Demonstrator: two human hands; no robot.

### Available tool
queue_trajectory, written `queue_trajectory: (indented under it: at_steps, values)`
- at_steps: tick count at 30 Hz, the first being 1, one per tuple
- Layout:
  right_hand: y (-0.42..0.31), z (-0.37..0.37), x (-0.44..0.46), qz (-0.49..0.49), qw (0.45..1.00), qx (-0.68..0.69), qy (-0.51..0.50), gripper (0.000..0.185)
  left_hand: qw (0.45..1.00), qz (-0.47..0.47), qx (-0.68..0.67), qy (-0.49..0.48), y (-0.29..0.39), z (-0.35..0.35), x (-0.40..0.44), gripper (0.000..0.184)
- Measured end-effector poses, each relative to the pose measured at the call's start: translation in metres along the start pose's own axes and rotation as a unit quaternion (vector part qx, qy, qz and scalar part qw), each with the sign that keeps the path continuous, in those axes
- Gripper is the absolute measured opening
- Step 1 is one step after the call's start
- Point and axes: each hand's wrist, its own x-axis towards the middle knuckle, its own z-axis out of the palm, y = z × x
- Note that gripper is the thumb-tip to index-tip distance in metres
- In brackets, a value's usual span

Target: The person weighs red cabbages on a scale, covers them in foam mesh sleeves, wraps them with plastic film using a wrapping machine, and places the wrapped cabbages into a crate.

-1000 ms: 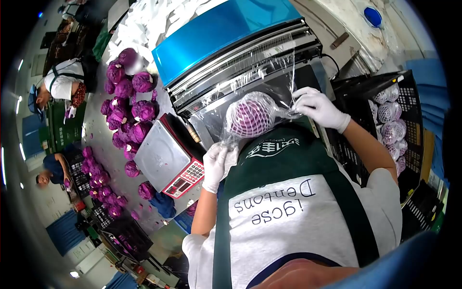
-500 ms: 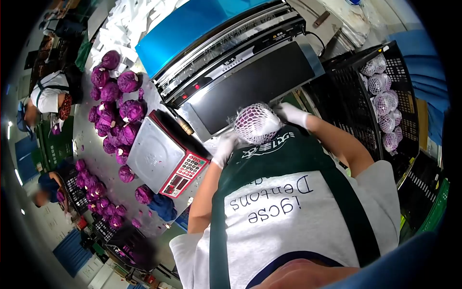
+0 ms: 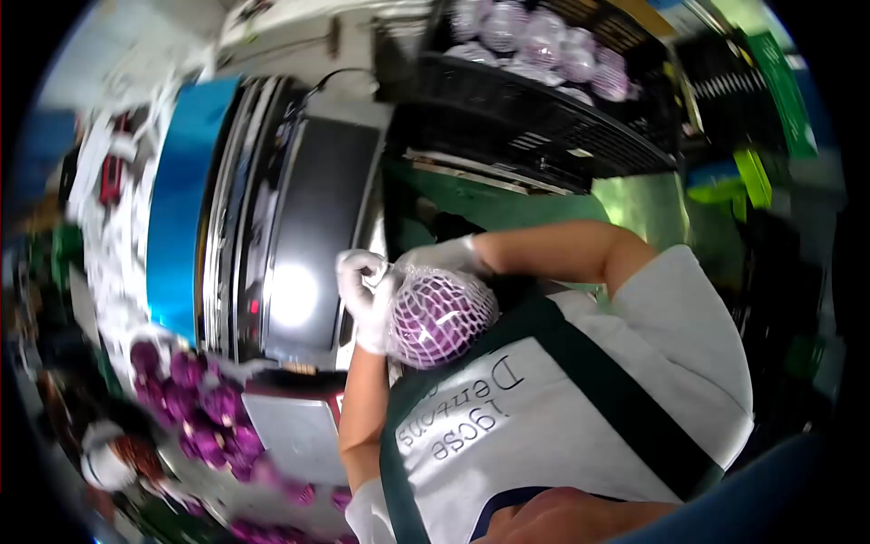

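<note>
A red cabbage in a white foam net, with shiny film over it, is held close against my apron. My left hand, in a white glove, curls its fingers at the gathered net on the cabbage's left side. Along the far upper side of the cabbage lies my right hand, also gloved; its fingertips are partly hidden behind the net. Just left of my hands is the wrapping machine, with a dark flat plate and a blue cover.
A black crate at the top holds several netted cabbages. Bare red cabbages lie on the table at lower left, beside a scale. Another person is at the far lower left. White netting is piled behind the machine.
My view has swung round to the right, towards the crate. My hands have come together at the cabbage's upper left side, where before they were on opposite sides of it.
</note>
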Motion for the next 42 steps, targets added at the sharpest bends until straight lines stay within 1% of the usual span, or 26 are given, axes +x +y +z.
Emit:
queue_trajectory:
  at_steps: [1, 3, 5, 7, 9, 10, 11, 13, 15, 16, 18, 19, 20, 21, 23, 24, 26, 29, 33, 35, 36, 38, 39, 40, 41, 42]
  values:
    - [0.028, 0.002, 0.012, -0.086, 0.994, 0.039, -0.052, 0.018, 0.997, 0.069, -0.03, 0.017, 0.035, 0.005, 0.021, 0.038]
    - [0.074, 0.008, 0.017, -0.114, 0.972, 0.206, -0.015, 0.023, 0.954, 0.009, -0.202, -0.222, 0.061, 0.013, 0.04, 0.057]
    - [0.068, 0.004, 0.004, -0.141, 0.965, 0.214, 0.044, 0.026, 0.837, -0.046, -0.337, -0.428, 0.082, 0.017, 0.057, 0.076]
    - [0.039, -0.002, -0.014, -0.168, 0.967, 0.153, 0.117, 0.03, 0.845, -0.131, -0.333, -0.397, 0.096, 0.012, 0.057, 0.077]
    - [0.023, -0.015, -0.028, -0.191, 0.959, 0.105, 0.181, 0.033, 0.812, -0.351, -0.401, -0.24, 0.092, 0.014, 0.05, 0.077]
    - [0.016, -0.047, -0.044, -0.171, 0.902, -0.3, 0.257, 0.038, 0.765, -0.418, -0.463, -0.162, 0.082, 0.021, 0.045, 0.077]
    - [-0.026, -0.038, -0.1, -0.097, 0.948, 0.078, 0.294, 0.045, 0.754, -0.447, -0.466, -0.121, 0.08, 0.039, 0.051, 0.077]
    - [-0.033, -0.063, -0.153, -0.139, 0.946, -0.054, 0.286, 0.061, 0.729, -0.497, -0.469, -0.035, 0.077, 0.074, 0.061, 0.081]
    - [-0.061, -0.073, -0.207, -0.109, 0.933, -0.123, 0.321, 0.075, 0.643, -0.465, -0.598, -0.112, 0.106, 0.099, 0.093, 0.086]
    - [-0.076, -0.087, -0.238, -0.1, 0.94, -0.021, 0.325, 0.07, 0.669, -0.435, -0.58, -0.167, 0.123, 0.12, 0.105, 0.094]
    - [-0.059, -0.138, -0.283, -0.222, 0.914, 0.069, 0.333, 0.045, 0.762, -0.34, -0.479, -0.272, 0.155, 0.156, 0.133, 0.098]
    - [-0.047, -0.16, -0.319, -0.185, 0.895, 0.119, 0.388, 0.04, 0.798, -0.296, -0.422, -0.313, 0.162, 0.165, 0.141, 0.097]
    - [-0.052, -0.167, -0.349, -0.197, 0.865, 0.049, 0.458, 0.033, 0.828, -0.261, -0.366, -0.335, 0.159, 0.166, 0.146, 0.093]
    - [-0.023, -0.192, -0.376, -0.265, 0.824, 0.204, 0.457, 0.031, 0.857, -0.231, -0.327, -0.324, 0.153, 0.165, 0.147, 0.079]
    - [-0.001, -0.239, -0.427, -0.233, 0.819, 0.027, 0.523, 0.038, 0.912, -0.178, -0.235, -0.284, 0.16, 0.152, 0.155, 0.063]
    - [-0.002, -0.238, -0.432, -0.228, 0.787, 0.334, 0.466, 0.041, 0.917, -0.175, -0.249, -0.259, 0.158, 0.147, 0.153, 0.051]
    - [0.005, -0.257, -0.441, -0.082, 0.843, 0.083, 0.524, 0.046, 0.939, -0.205, -0.192, -0.198, 0.146, 0.124, 0.139, 0.041]
    - [0.03, -0.303, -0.424, 0.118, 0.852, 0.004, 0.51, 0.046, 0.943, -0.245, -0.204, -0.098, 0.135, 0.096, 0.108, 0.041]
    - [0.041, -0.292, -0.384, 0.402, 0.762, -0.107, 0.496, 0.045, 0.957, -0.231, -0.171, -0.02, 0.085, 0.095, 0.062, 0.042]
    - [0.006, -0.264, -0.348, 0.451, 0.724, -0.177, 0.491, 0.045, 0.977, -0.177, -0.104, 0.062, 0.062, 0.077, 0.03, 0.044]
    - [0.023, -0.296, -0.359, 0.36, 0.745, -0.247, 0.504, 0.045, 0.984, -0.147, -0.031, 0.097, 0.056, 0.094, 0.01, 0.043]
    - [0.027, -0.346, -0.36, 0.184, 0.751, -0.385, 0.504, 0.043, 0.97, -0.153, 0.043, 0.184, 0.052, 0.043, -0.029, 0.043]
    - [0.015, -0.357, -0.343, 0.121, 0.76, -0.368, 0.521, 0.042, 0.947, -0.191, -0.067, 0.249, 0.054, 0.017, -0.051, 0.042]
    - [0.004, -0.366, -0.324, 0.058, 0.768, -0.352, 0.532, 0.042, 0.931, -0.203, 0.027, 0.302, 0.054, -0.015, -0.074, 0.042]
    - [-0.013, -0.363, -0.296, 0.016, 0.787, -0.257, 0.56, 0.041, 0.891, -0.108, 0.32, 0.304, 0.044, -0.046, -0.105, 0.04]
    - [-0.039, -0.328, -0.256, -0.027, 0.76, -0.359, 0.541, 0.04, 0.899, -0.153, 0.165, 0.377, 0.039, -0.076, -0.125, 0.039]
